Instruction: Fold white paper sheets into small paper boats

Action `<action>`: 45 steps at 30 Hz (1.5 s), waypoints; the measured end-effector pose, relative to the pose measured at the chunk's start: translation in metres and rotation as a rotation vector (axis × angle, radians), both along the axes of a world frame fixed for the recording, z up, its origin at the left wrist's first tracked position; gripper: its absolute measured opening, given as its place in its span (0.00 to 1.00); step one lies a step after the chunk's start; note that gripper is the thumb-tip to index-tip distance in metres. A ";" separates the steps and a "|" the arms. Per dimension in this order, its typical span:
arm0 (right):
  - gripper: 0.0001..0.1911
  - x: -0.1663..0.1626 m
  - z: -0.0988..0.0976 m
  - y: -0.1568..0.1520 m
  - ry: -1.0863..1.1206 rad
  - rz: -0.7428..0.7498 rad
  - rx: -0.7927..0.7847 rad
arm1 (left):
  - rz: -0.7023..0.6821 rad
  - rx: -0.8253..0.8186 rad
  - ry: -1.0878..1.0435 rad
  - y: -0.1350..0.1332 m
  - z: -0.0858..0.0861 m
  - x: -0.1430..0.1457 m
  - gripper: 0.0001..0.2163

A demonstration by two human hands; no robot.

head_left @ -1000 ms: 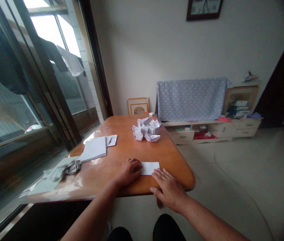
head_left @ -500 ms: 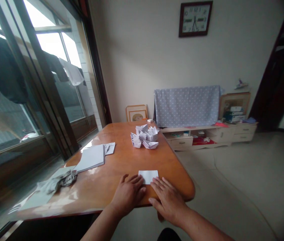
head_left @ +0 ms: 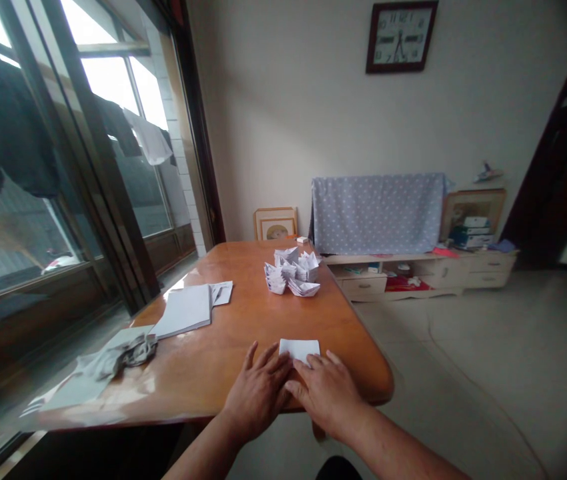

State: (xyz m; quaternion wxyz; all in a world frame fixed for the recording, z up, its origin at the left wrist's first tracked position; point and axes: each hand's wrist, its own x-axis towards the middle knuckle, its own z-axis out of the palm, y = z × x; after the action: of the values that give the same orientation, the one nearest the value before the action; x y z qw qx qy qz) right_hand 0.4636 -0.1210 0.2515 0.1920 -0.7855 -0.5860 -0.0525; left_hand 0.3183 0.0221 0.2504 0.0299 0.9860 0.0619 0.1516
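A small folded sheet of white paper (head_left: pixel 299 349) lies flat near the table's front edge, its near part covered by my fingers. My left hand (head_left: pixel 259 385) rests at its left side, fingers spread, the fingertips nearest the sheet touching its corner. From the right, my right hand (head_left: pixel 327 385) lays its outstretched fingers over the sheet's near right part. Both thumbs come close together at the near edge, where the paper is hidden. Farther up the table stands a cluster of folded white paper pieces (head_left: pixel 291 272), pointed and boat-like, several nested into one another.
The brown wooden table (head_left: pixel 243 320) has a rounded right corner. On its left lie a stack of white paper (head_left: pixel 186 311) and a crumpled grey cloth (head_left: pixel 123 357). A small white box (head_left: pixel 302 239) sits at the far end. Beyond is a low cabinet (head_left: pixel 443 275).
My right hand has slid left over the paper, its thumb now near my left hand. My left fingers are spread wider. The view has shifted slightly.
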 end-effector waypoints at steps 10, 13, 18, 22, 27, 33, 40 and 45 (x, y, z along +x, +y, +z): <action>0.29 -0.001 -0.001 -0.005 -0.077 0.000 -0.050 | 0.047 -0.047 -0.042 -0.002 -0.003 0.001 0.20; 0.28 0.008 0.000 -0.016 -0.081 -0.002 -0.089 | 0.058 -0.044 -0.057 -0.004 -0.002 0.003 0.19; 0.27 0.025 -0.005 -0.033 -0.097 -0.022 -0.107 | 0.048 -0.061 -0.067 -0.004 -0.002 0.004 0.18; 0.26 0.031 -0.001 -0.036 -0.101 -0.010 -0.110 | 0.043 -0.073 -0.071 -0.005 0.000 0.004 0.18; 0.24 0.031 0.015 -0.032 -0.110 -0.040 -0.092 | 0.070 -0.058 -0.065 -0.008 0.003 0.003 0.19; 0.20 0.017 0.020 -0.008 0.030 0.100 0.008 | 0.072 -0.072 -0.093 -0.010 0.004 0.000 0.18; 0.17 0.001 0.011 0.024 0.111 0.268 -0.028 | 0.068 -0.093 -0.129 -0.012 0.005 -0.002 0.17; 0.18 0.007 0.013 0.035 0.141 0.256 -0.062 | 0.074 -0.091 -0.136 -0.012 0.004 -0.002 0.12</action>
State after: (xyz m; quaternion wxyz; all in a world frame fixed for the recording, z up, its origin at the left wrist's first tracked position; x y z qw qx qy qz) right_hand 0.4707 -0.0857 0.2647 0.2134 -0.7116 -0.6678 0.0456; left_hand 0.3162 0.0101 0.2549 0.0734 0.9682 0.1029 0.2161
